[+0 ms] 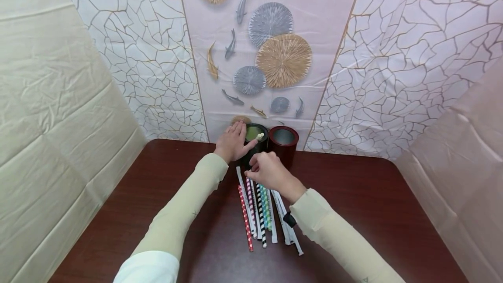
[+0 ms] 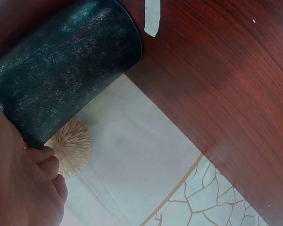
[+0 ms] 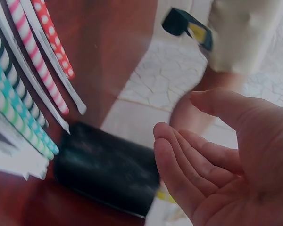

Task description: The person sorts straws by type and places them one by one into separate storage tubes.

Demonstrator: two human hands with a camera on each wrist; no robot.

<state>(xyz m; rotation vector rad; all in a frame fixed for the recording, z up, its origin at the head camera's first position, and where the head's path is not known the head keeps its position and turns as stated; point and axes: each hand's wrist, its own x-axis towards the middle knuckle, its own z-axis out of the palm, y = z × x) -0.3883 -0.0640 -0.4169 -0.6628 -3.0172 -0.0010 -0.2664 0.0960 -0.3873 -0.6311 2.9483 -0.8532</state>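
Note:
My left hand is at the top of a dark green canister, its fingers along the left of the rim and its thumb across the near side. In the left wrist view, the fingertips bend at the rim; the thumb is hidden there. A small pale yellow piece shows at the canister's mouth. My right hand hovers in front of the canister, above the far ends of the straws, fingers loosely bent and holding nothing. Below it lie a red dotted straw, a pink striped straw, a black striped straw and several white-wrapped straws.
A dark red canister stands just right of the green one, by the back edge of the dark wood table. Behind the table hangs a patterned cloth. Quilted beige panels stand at both sides.

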